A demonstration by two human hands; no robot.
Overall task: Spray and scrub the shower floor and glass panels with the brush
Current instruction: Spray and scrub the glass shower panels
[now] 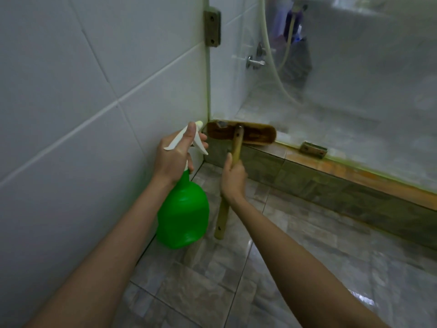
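Curled around the white trigger head of a green spray bottle, the left hand holds it beside the white tiled wall. Right hand grips the wooden handle of a scrubbing brush, whose head rests on the tiled shower curb at the corner, against the foggy glass panel.

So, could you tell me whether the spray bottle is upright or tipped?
Roughly upright: the left hand holds the spray bottle by its white trigger top, green body hanging below.
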